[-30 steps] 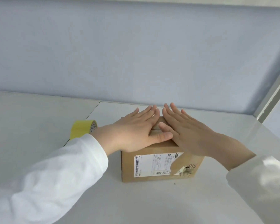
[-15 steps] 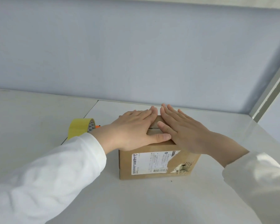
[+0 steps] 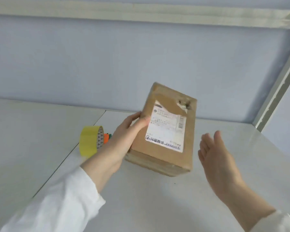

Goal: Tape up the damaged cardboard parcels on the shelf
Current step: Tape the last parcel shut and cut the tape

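Parcel [image 3: 157, 154] is up off the shelf [image 3: 157, 206] at its far end and tipped steeply, label [image 3: 166, 129] toward the camera. Its lower end sits close over the shelf, and whether it touches cannot be told. The left hand [image 3: 124, 136] grips the parcel by its left edge, thumb on the labelled face. The right hand [image 3: 216, 158] is flat and relaxed just beside the parcel's right side, palm toward it, holding nothing and not touching. A torn hole [image 3: 184, 103] shows near the top right corner of the labelled face, where the label is ripped too. This looks like the inspect-and-turn step — finding the damage and bringing it to a workable side. The next move probably calls for setting the parcel down with the hole facing up, steadying it, and then reaching for the tape [image 3: 89, 141]. The yellow roll stands on edge on the shelf just left of the left hand, with a small orange item [image 3: 106, 138] half hidden behind it. The flaps appear closed, nothing spills out, and the contents cannot be made out through the hole — it is too small and blurred.
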Tool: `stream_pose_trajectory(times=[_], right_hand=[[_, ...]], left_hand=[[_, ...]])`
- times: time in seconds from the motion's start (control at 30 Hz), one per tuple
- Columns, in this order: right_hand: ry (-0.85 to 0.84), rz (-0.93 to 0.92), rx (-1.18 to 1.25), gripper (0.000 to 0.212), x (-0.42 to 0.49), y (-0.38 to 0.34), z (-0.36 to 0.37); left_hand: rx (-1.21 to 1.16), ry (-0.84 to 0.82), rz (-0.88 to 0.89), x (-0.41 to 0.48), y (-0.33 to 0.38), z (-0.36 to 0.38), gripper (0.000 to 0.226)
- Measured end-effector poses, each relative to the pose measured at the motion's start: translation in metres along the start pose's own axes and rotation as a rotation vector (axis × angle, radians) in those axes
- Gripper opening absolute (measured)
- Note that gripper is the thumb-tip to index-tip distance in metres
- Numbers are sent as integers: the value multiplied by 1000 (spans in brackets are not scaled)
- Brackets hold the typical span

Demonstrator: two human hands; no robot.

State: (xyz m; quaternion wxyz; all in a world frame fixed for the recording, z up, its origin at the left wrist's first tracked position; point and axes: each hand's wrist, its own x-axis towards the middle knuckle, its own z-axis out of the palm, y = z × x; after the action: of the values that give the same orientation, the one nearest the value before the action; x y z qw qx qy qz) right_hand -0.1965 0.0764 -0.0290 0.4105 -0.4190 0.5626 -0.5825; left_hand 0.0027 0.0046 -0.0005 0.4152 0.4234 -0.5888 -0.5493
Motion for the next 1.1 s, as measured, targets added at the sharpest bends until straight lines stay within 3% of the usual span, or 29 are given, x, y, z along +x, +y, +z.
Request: stream_pose_trajectory(times=[0.1, 0.27, 0.43, 0.47, 0.57, 0.77, 0.97, 1.1], right_hand=[[-187, 170, 152, 57, -15, 2, 19], [-146, 341, 191, 50, -19, 12, 16], [-187, 379, 243, 54, -15, 15, 16], [-178, 368, 259, 54, -13, 14, 16], [-138, 354, 348, 54, -6, 15, 20], [-166, 426, 436, 59, -4, 21, 28], [-196, 431, 435, 63, 2, 22, 27], [-197, 426, 431, 60, 5, 21, 29]], left_hand=[[-215, -32, -178, -21, -21, 20, 43], [-290, 22, -275, -36, -54, 29, 47], [-287, 82, -192, -29, -58, 24, 93], [-292, 95, -165, -26, -56, 23, 91], [-373, 56, -191, -22, -46, 28, 46], [-574, 73, -270, -13, -57, 37, 47], [-573, 41, -316, -8, -60, 34, 46], [-593, 55, -304, -4, -60, 33, 58]])
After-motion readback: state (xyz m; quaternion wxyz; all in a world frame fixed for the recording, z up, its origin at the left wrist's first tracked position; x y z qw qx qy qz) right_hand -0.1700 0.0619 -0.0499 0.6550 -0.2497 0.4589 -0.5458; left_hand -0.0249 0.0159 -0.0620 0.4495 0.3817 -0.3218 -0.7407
